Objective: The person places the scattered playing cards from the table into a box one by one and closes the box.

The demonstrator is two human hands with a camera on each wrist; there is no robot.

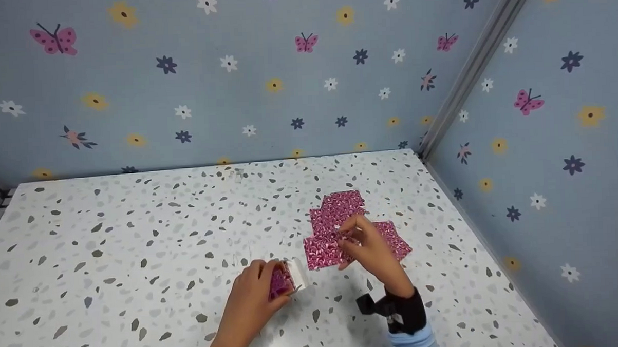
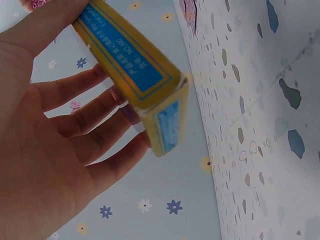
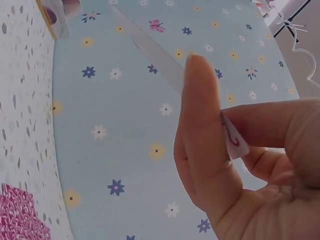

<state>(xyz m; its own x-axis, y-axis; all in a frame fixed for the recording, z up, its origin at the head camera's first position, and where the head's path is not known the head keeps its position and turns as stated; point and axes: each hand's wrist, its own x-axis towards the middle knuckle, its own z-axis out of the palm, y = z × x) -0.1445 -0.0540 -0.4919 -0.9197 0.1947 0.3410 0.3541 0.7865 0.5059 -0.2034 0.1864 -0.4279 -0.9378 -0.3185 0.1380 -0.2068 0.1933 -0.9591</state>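
1. The small box (image 1: 287, 281) is held just above the speckled table by the left hand (image 1: 251, 299), near the front. Its top carries pink patterned cards, its end is white, and from below its sides show yellow with blue printed panels (image 2: 145, 75).
2. The pink patterned cards (image 1: 342, 229) lie flat on the table in overlapping squares, just right of the box.
3. 1 small card (image 3: 234, 139), white with red marks, is pinched between thumb and finger of the right hand (image 1: 368, 246) above the spread.

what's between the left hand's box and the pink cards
Only bare speckled table separates the box in the left hand from the pink cards, in the head view.
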